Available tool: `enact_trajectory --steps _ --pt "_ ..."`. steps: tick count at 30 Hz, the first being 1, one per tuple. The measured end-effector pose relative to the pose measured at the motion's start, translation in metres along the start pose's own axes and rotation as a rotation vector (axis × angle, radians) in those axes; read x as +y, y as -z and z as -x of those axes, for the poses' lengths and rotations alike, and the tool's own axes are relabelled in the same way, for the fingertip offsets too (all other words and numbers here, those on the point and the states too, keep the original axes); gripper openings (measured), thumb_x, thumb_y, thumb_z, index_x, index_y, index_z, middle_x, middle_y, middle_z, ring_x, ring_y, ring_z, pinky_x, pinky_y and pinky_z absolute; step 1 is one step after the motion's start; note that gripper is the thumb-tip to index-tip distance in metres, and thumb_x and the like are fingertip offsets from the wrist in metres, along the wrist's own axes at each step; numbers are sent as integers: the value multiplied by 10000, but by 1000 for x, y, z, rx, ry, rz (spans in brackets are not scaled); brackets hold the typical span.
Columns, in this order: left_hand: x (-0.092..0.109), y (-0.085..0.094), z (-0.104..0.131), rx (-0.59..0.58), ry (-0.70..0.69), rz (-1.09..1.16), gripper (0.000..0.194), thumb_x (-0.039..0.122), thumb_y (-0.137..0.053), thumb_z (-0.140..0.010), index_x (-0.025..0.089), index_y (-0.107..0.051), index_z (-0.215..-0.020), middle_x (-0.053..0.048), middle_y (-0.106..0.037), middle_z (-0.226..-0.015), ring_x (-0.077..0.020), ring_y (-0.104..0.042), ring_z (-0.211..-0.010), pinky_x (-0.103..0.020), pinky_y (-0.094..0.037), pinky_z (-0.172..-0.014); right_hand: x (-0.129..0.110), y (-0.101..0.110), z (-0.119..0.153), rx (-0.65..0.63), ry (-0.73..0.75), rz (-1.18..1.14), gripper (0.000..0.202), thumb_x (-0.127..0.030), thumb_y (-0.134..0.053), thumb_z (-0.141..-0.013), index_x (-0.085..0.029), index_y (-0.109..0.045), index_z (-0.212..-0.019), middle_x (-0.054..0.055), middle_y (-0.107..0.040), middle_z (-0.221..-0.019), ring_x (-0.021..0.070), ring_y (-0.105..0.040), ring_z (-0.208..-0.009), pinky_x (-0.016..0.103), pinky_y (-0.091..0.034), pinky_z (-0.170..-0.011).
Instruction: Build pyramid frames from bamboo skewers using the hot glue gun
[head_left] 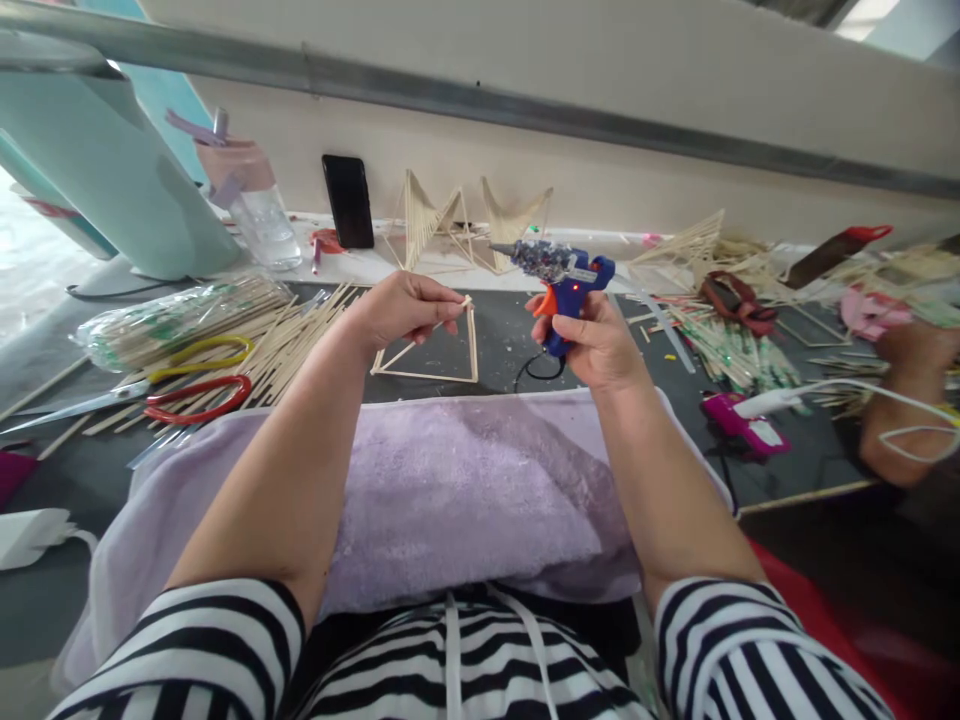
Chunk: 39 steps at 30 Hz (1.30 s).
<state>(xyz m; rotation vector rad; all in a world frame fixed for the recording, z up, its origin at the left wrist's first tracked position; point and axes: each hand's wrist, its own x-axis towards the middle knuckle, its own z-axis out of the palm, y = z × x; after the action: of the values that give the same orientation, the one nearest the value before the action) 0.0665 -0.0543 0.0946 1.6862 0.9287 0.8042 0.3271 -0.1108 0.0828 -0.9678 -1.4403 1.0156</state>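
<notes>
My left hand [416,308] pinches the top corner of a small frame of thin wooden sticks [427,377], whose lower edge rests on the dark table. In my right hand [592,340] is a blue glue gun [574,285] with an orange trigger and a lit red light. Its nozzle points left, a little above and to the right of the frame's corner, apart from it. Silvery, crumpled-looking material covers the gun's front. A lilac towel [480,490] lies under my forearms.
Left are scissors with yellow and red handles [199,400], loose sticks [300,345] and a bottle [251,205]. A phone [349,200] leans on the wall beside finished stick structures [431,220]. Right are a pink power adapter [746,425], white cable and another person's arm [904,400].
</notes>
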Motion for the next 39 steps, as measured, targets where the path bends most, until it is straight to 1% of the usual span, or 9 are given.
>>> enact_trajectory --steps 4,7,11,18,23,28,34,39 --pt "-1 1 0 -2 -1 11 246 334 -726 -764 186 -778 -954 -53 -729 -742 -31 -438 -415 -194 -329 -392 11 -2 2 0 66 11 313 -389 -711 -662 -226 -612 -910 42 -695 -973 102 -525 -570 317 -489 -621" --pt "0 0 0 -5 0 1 242 334 -717 -771 186 -778 -951 -52 -727 -742 -29 -434 -416 -190 -323 -388 19 2 8 27 78 46 242 -359 -687 -714 -222 -643 -909 44 -701 -1009 101 -513 -582 316 -492 -634" --pt "1 -1 0 3 -6 -13 233 320 -716 -769 190 -780 -951 -46 -723 -729 -32 -434 -418 -195 -337 -393 23 7 14 64 91 163 228 -387 -671 -760 -229 -663 -924 33 -699 -995 107 -511 -592 299 -487 -598" --pt "-1 0 0 -1 -18 -14 245 304 -722 -765 184 -778 -971 -49 -712 -718 -32 -428 -419 -196 -325 -391 21 3 21 17 107 278 250 -400 -681 -810 -217 -672 -981 26 -675 -967 102 -527 -630 277 -490 -615" --pt "1 1 1 -19 -24 -21 271 286 -724 -759 182 -775 -1004 -52 -714 -720 -33 -420 -428 -199 -322 -403 17 0 21 18 130 290 295 -469 -690 -797 -206 -657 -925 25 -647 -897 103 -515 -618 274 -480 -577" --pt "0 2 1 -26 -21 -76 297 296 -713 -763 197 -768 -1038 -54 -725 -743 -31 -410 -426 -206 -303 -415 18 0 22 -8 160 313 259 -466 -674 -820 -221 -644 -900 15 -620 -837 112 -520 -625 277 -474 -565" --pt "-8 6 -4 -36 -31 -118 342 320 -718 -756 234 -757 -1084 -60 -726 -816 -47 -434 -463 -249 -337 -475 21 4 23 51 190 316 245 -474 -661 -831 -240 -645 -902 8 -617 -828 111 -512 -596 297 -479 -567" --pt "-2 3 -3 -20 -31 -198 347 334 -736 -720 220 -764 -1047 -14 -687 -737 -61 -461 -528 -250 -368 -535 17 13 22 78 224 310 232 -464 -660 -830 -245 -651 -907 11 -631 -833 113 -514 -586 303 -484 -567"
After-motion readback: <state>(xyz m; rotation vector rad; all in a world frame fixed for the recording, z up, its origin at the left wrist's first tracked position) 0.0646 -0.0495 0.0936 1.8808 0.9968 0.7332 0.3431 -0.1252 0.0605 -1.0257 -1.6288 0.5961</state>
